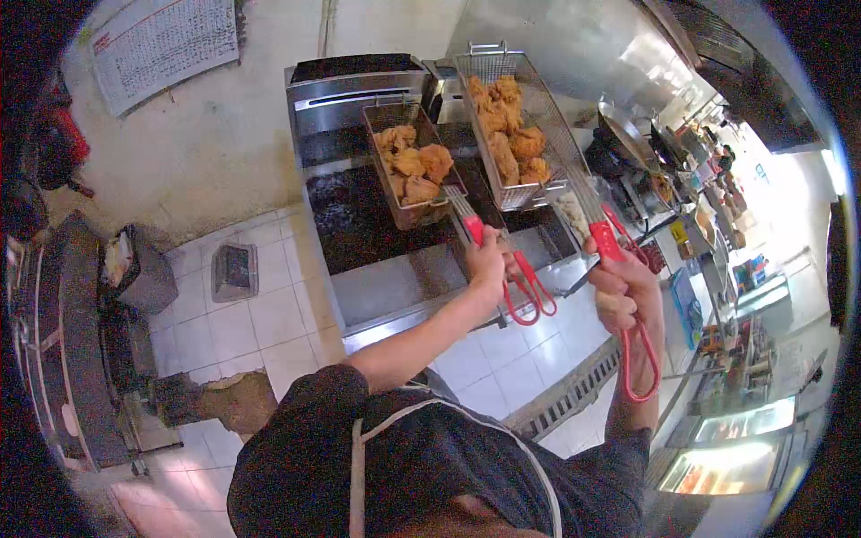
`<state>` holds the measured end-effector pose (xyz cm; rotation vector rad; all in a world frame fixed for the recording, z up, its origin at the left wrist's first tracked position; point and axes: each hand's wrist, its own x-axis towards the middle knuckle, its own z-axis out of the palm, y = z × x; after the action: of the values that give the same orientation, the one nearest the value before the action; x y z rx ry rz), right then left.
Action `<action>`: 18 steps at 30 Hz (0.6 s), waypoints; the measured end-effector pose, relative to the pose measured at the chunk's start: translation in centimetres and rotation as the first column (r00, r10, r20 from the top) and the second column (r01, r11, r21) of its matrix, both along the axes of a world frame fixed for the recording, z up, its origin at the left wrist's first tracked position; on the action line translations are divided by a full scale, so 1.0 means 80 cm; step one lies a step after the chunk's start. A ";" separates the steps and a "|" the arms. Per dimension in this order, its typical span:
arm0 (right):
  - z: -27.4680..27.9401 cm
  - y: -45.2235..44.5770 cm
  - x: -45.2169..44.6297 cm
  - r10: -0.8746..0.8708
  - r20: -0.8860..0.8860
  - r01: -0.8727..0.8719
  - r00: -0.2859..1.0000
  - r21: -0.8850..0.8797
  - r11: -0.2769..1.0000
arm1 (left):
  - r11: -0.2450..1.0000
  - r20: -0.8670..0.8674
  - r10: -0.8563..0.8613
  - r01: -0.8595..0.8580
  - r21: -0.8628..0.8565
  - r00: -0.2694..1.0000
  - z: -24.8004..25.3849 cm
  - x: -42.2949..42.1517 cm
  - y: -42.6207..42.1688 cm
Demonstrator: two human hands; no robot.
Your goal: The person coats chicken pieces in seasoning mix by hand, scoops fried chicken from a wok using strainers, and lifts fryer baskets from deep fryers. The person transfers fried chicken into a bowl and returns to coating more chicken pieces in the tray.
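My left hand [489, 267] is closed around the red-coated handle of a wire fryer basket [408, 215]. Browned fried chicken pieces [420, 166] lie in that basket, which is over the dark fryer vat [343, 215]. Farther right, my right hand [625, 291] grips the red handle of a second, longer fryer basket [556, 117]. More fried chicken [502, 117] lies along its left side, and it sits higher than the first. Red handle loops stick out below both hands. Whether the baskets touch the fryer rim, I cannot tell.
A wok-like pan [628, 134] stands on the cooking station to the right. On the tiled floor are a grey tray [235, 272], a dark bin [148, 278] and a drain grate [574, 394]. A printed sheet [166, 49] hangs on the wall.
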<state>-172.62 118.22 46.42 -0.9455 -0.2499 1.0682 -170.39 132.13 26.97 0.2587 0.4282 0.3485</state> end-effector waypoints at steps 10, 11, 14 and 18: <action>-0.054 -0.057 0.063 0.115 -0.151 -0.106 0.982 0.064 0.992 | 0.963 -0.056 0.011 0.004 0.269 0.998 0.039 -0.017 0.037; -0.061 -0.057 0.067 0.122 -0.132 -0.110 0.984 0.091 0.990 | 0.934 -0.026 0.055 -0.043 0.356 0.998 0.042 -0.003 0.026; -0.082 -0.069 0.068 0.128 -0.171 -0.110 0.977 0.106 0.988 | 0.932 -0.189 0.120 -0.044 0.361 0.975 0.031 0.021 -0.011; -0.093 -0.093 0.084 0.121 -0.211 -0.098 0.970 0.119 0.988 | 0.870 -0.163 0.114 -0.019 0.493 0.980 -0.008 -0.006 -0.005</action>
<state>-165.92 110.77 38.99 -0.7172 -0.1783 1.2380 -170.85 131.77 26.35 0.7824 0.5318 0.5022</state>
